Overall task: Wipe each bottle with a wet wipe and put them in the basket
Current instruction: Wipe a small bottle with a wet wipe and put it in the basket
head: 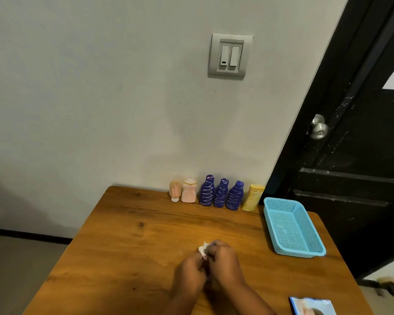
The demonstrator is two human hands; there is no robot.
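The task is at its very start, as far as can be judged. All six bottles stand in a row along the far edge of the desk against the wall: a small peach tube [175, 191], a pink bottle [188, 191], three blue bottles [207, 191] side by side, and a yellow bottle [252, 198] at the right end of the row. None looks handled and none is in the basket [282, 200], which lies along the right edge of the desk just beside the yellow bottle, its mesh floor holding nothing. Near the middle of the near edge the left hand [189, 271] and the right hand [223, 260] are pressed close together, the fingers of both curled and pinching the wet wipe [202, 250], of which only a small white corner shows above the knuckles. It looks as if the wipe is being unfolded or bunched for use, though the hands hide most of it. A wipes packet [312, 305] lies at the near right corner of the desk, partly cut off by the frame. What is left is everything: wiping each of the six bottles and placing each one in the basket.
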